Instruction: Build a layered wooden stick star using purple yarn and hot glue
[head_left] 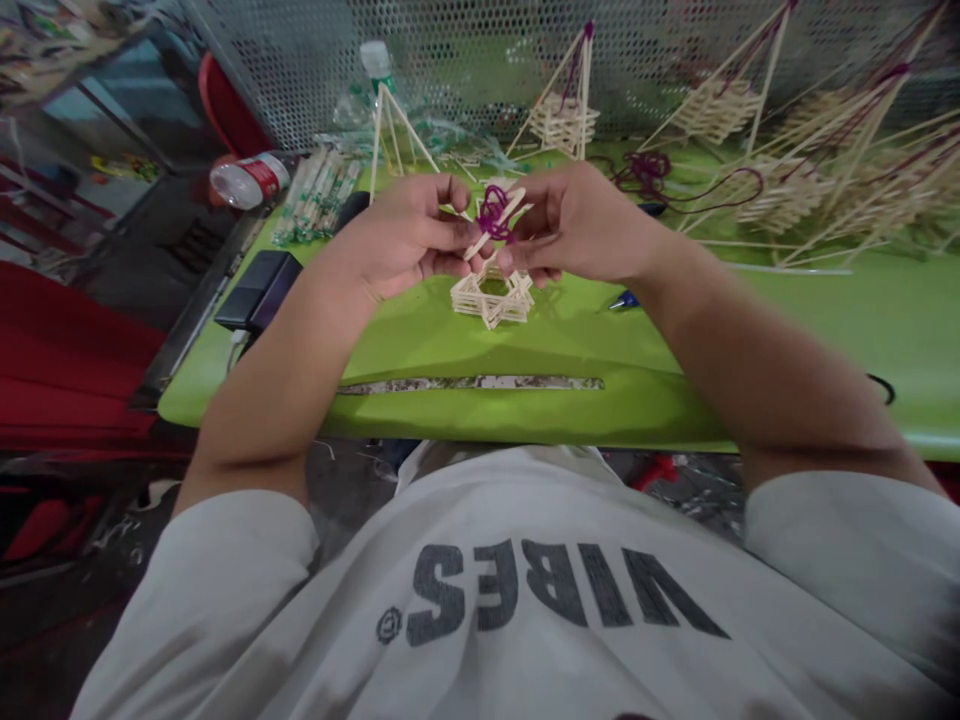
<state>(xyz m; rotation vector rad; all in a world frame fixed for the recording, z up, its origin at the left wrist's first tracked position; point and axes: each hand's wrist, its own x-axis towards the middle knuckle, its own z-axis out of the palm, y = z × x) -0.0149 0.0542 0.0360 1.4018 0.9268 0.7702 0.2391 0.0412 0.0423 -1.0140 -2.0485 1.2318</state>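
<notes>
My left hand (409, 238) and my right hand (577, 222) meet above the green table (525, 340). Both pinch thin wooden sticks (495, 230) wound with purple yarn (493, 212). The sticks rise from a small star-shaped frame of stacked sticks (493, 293) that rests on the table just below my fingers. Both hands have their fingers closed around the sticks and yarn.
Finished stick frames with tall tied poles (564, 110) stand along the back and right (810, 180). Loose purple yarn (652, 172) lies behind my right hand. A plastic bottle (247, 180), stick packs (319, 190), and a black box (259, 290) sit left. A worn strip (472, 383) marks the front.
</notes>
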